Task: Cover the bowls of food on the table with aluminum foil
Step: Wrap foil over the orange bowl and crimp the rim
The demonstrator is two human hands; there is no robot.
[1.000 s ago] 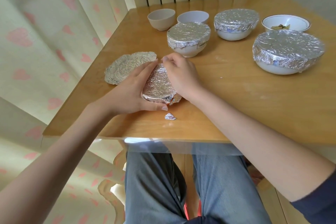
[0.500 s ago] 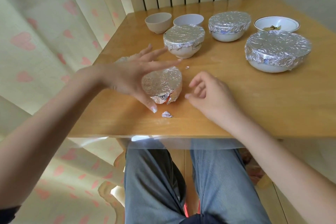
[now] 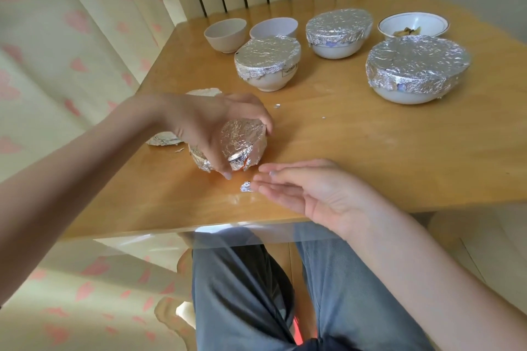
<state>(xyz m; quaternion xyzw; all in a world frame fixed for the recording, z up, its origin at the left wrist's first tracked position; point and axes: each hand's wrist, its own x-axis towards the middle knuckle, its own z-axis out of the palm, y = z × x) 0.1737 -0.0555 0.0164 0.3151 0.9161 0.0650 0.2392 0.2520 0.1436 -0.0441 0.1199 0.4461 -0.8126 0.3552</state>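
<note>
- Your left hand (image 3: 211, 128), which a second ago lay flat against the small foil-wrapped bowl (image 3: 233, 145) and then spread open above it, now grips that bowl from above, fingers curled over its far rim and thumb down at the near side.
- The bowl has tipped up toward you, showing its foil top and the torn edge with orange beneath.
- Your right hand (image 3: 310, 191) has left the bowl and now lies palm-up with straight fingers, fingertips (image 3: 258, 186) just beside the small crumpled foil scrap (image 3: 245, 187).
</note>
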